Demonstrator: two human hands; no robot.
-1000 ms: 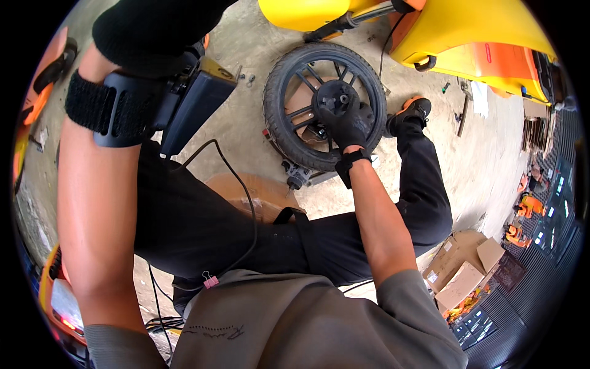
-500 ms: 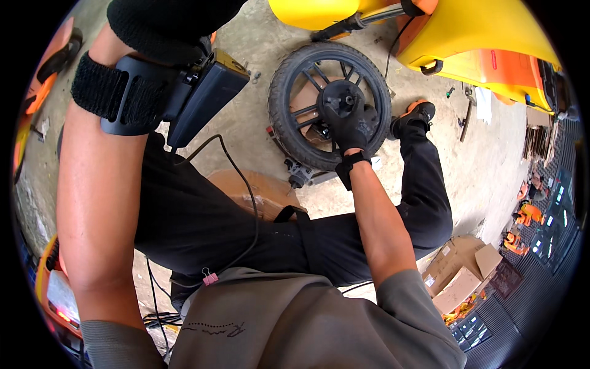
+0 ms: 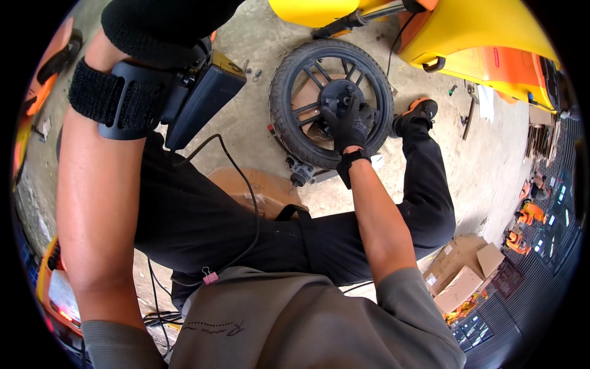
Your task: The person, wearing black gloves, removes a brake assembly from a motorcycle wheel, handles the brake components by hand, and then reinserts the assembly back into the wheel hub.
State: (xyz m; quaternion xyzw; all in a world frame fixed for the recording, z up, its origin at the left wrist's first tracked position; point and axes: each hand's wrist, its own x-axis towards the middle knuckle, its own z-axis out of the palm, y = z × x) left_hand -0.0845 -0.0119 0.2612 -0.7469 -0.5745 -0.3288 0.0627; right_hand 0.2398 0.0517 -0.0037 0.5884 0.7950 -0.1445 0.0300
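A motorcycle wheel (image 3: 284,132) with a black tyre and dark spokes lies flat in front of me. My right hand (image 3: 352,125), in a black glove, rests on its hub (image 3: 332,92). The thumb is spread to the left and the index finger stretches towards the hub's middle, while the other fingers bend on the right. No separate part shows clearly in this hand. My left hand (image 3: 172,18), also in black, is raised at the top left, cut off by the picture's edge; its fingers are hidden.
A strapped dark device (image 3: 206,98) sits on my left forearm, its cable (image 3: 251,184) trailing down. A power tool (image 3: 300,172) and cardboard box (image 3: 261,190) lie below the wheel. Yellow vehicle bodywork (image 3: 479,31) stands at the upper right; an open carton (image 3: 458,280) at the lower right.
My right hand has shifted slightly on the hub, its index finger now reaching further up and the hub's middle less covered. The left arm has moved very slightly left.
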